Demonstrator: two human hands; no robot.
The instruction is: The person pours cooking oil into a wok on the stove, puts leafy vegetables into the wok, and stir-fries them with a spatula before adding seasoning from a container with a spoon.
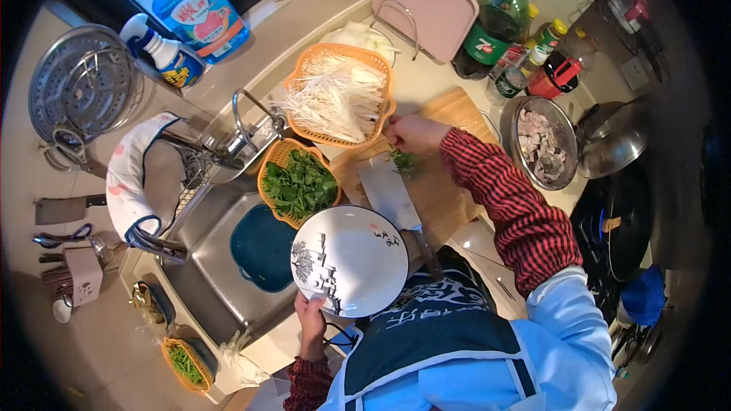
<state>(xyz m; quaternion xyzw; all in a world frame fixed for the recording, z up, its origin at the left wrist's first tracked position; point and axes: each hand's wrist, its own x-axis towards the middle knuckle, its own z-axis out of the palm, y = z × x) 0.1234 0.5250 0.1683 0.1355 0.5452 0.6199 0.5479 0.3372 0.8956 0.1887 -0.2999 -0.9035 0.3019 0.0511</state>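
My left hand (311, 323) grips the lower left rim of a white plate (358, 266) with a dark drawn house and tree on it. The plate is held out in front of my apron. My right hand (417, 134) is over the wooden cutting board (455, 198), its fingers closed beside the rim of an orange basket of enoki mushrooms (343, 95). What its fingers hold, if anything, is hidden. Just below it lie chopped green herbs (401, 161). A cleaver (390, 192) rests flat on the board, its handle toward me.
An orange basket of leafy greens (299, 186) stands at the sink edge. In the steel sink (209, 274) sits a dark teal basin (263, 247). A strainer of sliced meat (544, 144) is at the right, near a lit stove (609, 224). Bottles (495, 27) and a pink board (426, 4) line the back.
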